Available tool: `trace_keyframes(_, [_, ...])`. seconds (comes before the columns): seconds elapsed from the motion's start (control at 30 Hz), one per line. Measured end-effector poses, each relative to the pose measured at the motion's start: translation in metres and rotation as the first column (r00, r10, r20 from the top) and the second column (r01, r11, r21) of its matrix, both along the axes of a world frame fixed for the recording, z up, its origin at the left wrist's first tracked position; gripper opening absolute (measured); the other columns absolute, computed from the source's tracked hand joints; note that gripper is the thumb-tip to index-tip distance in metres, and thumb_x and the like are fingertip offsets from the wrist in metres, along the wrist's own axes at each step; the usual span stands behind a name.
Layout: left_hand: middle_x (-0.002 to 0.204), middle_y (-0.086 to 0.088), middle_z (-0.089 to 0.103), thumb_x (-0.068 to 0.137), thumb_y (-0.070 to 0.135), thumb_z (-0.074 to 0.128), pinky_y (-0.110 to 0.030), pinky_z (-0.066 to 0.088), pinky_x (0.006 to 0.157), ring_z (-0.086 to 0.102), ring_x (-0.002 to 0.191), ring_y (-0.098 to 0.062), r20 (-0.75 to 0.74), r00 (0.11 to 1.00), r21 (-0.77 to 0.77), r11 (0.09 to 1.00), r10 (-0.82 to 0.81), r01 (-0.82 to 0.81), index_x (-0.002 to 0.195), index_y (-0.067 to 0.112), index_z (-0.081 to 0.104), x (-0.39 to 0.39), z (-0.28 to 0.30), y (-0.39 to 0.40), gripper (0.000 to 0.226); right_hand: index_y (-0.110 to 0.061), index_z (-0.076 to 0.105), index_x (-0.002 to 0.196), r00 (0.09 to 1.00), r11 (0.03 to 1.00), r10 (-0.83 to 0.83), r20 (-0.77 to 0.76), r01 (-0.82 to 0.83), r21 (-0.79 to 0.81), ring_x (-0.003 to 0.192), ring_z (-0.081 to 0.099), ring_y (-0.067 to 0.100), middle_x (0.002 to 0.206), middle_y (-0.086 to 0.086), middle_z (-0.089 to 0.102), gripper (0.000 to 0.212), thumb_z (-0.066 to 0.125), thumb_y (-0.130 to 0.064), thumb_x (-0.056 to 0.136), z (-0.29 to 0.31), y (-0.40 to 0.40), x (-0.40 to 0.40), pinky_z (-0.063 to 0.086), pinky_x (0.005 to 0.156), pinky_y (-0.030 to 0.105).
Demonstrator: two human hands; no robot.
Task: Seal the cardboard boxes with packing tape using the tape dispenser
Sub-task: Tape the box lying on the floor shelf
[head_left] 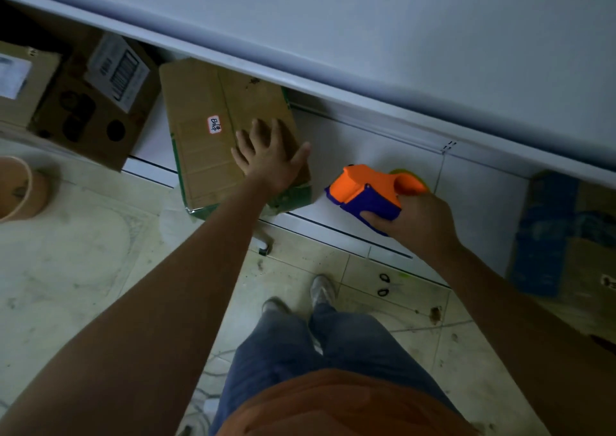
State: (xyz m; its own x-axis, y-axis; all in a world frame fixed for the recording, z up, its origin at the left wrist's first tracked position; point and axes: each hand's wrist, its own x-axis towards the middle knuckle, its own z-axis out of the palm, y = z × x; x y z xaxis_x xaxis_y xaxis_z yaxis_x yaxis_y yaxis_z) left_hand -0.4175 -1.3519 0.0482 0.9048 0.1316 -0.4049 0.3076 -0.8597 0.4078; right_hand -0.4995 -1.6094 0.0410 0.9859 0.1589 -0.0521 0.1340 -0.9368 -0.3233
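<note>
While the left hand (266, 159) lies spread flat on the cardboard box (226, 132) on the white surface (383, 155), the right hand (416, 222), gripping the tape dispenser (370, 192) just beside it, should start at the centre seam and pull straight.

Left hand (266, 159) lay flat on the cardboard box (220, 132). At its 3 o'clock, right hand (420, 222) gripped the tape dispenser (370, 192).

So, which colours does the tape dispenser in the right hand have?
The tape dispenser is orange on top and blue-purple below, seen in the head view.
</note>
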Motion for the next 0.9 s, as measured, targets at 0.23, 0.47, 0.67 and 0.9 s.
trace_keyframes(0.23, [0.157,-0.002,0.036,0.091,-0.016,0.042,-0.029,0.037,0.115,0.033,0.144,-0.014,0.128,0.989,-0.703,0.710,0.079,0.034,0.139,0.030,0.046,-0.075,0.078,0.035,0.066,-0.013,0.062,0.056,0.921,0.983,0.174,0.349,-0.185,-0.001,0.063,0.064,0.025,0.054,0.002,0.060,0.062,0.056,-0.073,0.071,0.024,0.031,-0.018,0.047,0.054,0.024])
trace_keyframes(0.47, [0.132,0.006,0.062,0.070,0.003,0.052,-0.028,0.049,0.100,0.057,0.123,-0.004,0.004,0.993,-0.797,0.599,-0.120,0.076,0.136,0.026,0.050,-0.122,0.146,0.060,0.070,-0.014,0.052,0.049,0.780,0.940,0.273,0.564,-0.340,0.016,0.065,0.065,0.024,0.050,0.001,0.057,0.059,0.069,-0.065,0.072,0.061,0.070,-0.031,0.047,0.070,0.028])
trace_keyframes(0.67, [0.105,0.007,0.075,0.096,0.005,0.061,-0.021,0.055,0.087,0.069,0.099,-0.007,0.213,0.977,-0.670,0.731,0.018,0.132,0.102,0.022,0.075,-0.144,0.178,0.095,0.022,-0.015,0.046,0.048,0.749,0.937,0.243,0.616,-0.346,0.050,0.054,0.057,0.023,0.047,0.002,0.051,0.058,0.076,-0.059,0.071,0.095,0.104,-0.038,0.041,0.065,0.025])
trace_keyframes(0.9, [0.083,0.011,0.075,0.089,0.012,0.072,-0.011,0.050,0.075,0.069,0.080,-0.001,0.347,0.926,-0.582,0.809,0.147,0.089,0.082,0.025,0.076,-0.166,0.202,0.119,0.016,-0.014,0.051,0.051,0.765,0.934,0.282,0.579,-0.358,0.018,0.058,0.056,0.021,0.051,0.000,0.053,0.063,0.062,-0.070,0.076,0.124,0.133,-0.057,0.042,0.056,0.027])
